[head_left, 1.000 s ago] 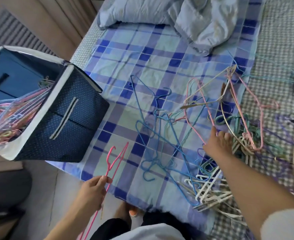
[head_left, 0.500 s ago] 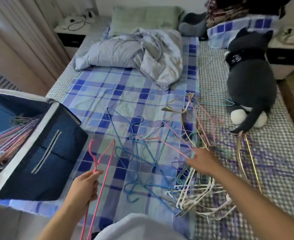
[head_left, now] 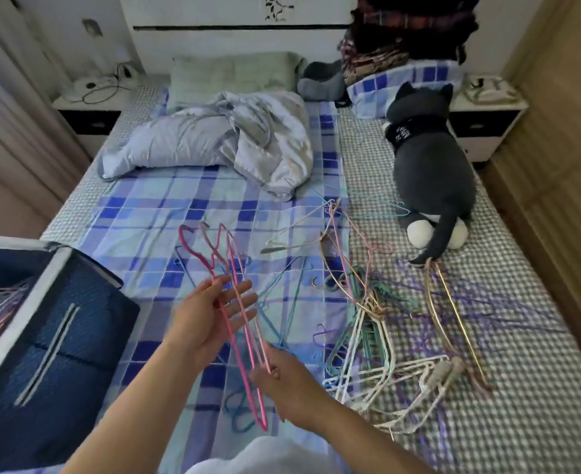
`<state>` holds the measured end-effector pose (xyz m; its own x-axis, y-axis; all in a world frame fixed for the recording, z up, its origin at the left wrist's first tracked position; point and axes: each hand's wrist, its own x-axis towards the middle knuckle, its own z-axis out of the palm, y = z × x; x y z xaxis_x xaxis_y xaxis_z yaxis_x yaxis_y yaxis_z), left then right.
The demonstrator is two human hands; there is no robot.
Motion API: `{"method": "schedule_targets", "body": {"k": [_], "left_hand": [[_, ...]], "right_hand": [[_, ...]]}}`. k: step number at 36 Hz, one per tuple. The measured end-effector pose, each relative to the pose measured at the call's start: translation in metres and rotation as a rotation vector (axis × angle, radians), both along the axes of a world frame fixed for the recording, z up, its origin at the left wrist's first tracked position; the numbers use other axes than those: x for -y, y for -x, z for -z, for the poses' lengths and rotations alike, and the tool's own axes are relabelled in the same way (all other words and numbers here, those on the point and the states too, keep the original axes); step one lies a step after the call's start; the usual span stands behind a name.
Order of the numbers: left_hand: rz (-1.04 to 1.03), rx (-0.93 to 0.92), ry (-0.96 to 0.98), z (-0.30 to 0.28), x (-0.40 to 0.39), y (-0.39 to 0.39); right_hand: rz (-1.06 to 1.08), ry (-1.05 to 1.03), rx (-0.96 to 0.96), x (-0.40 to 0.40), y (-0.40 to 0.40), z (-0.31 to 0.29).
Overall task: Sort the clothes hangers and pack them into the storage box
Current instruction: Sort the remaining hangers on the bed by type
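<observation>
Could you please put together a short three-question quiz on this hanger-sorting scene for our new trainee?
1. True or false: the storage box stands on the person's left and already holds hangers.
2. Which colour are the hangers held up between the two hands? A) pink B) white C) gold
3. Fill in: the plush cat lies on the ____ side of the bed.

Key
1. True: hangers show inside its open top.
2. A: the right hand pinches the pink hangers low down, while the left hand lies open against them.
3. Right, beside the gold hangers.
</observation>
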<state>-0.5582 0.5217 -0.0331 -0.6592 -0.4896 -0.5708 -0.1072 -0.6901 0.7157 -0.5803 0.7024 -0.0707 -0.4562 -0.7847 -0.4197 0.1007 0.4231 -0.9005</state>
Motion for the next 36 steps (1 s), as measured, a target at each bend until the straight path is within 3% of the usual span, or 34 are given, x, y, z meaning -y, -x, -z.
{"method": "schedule_targets", "body": {"k": [7, 10, 14, 17, 21, 24, 31, 34, 36], "left_hand": [[-0.05, 0.114, -0.076, 0.02, -0.002, -0.001], [-0.086, 0.177, -0.075, 0.029, 0.003, -0.011], [-0.092, 0.304, -0.02, 0.041, 0.009, -0.025], [-0.06, 0.37, 0.007, 0.049, 0.013, -0.037], [-0.017, 0.484, 0.081, 0.055, 0.012, -0.048], [-0.047, 0.546, 0.13, 0.057, 0.012, -0.054], [-0.12, 0.621, 0.105, 0.054, 0.017, -0.072], [-0.119, 0.598, 0.085, 0.051, 0.015, -0.076], [-0.111, 0.58, 0.077, 0.05, 0.014, -0.079]], "right_hand": [[-0.186, -0.026, 0.137, -0.019, 0.013, 0.017], [-0.254, -0.154, 0.197, -0.026, 0.042, 0.031], [0.066, -0.308, 0.146, -0.024, 0.123, 0.093], [0.348, -0.489, -0.015, -0.023, 0.195, 0.13], [0.359, -0.709, -0.186, -0.026, 0.267, 0.186], [0.385, -0.756, -0.146, -0.03, 0.297, 0.248], [0.372, -0.702, 0.04, -0.018, 0.293, 0.246], [0.385, -0.763, -0.028, -0.014, 0.289, 0.246], [0.419, -0.845, -0.202, -0.013, 0.285, 0.239]]}}
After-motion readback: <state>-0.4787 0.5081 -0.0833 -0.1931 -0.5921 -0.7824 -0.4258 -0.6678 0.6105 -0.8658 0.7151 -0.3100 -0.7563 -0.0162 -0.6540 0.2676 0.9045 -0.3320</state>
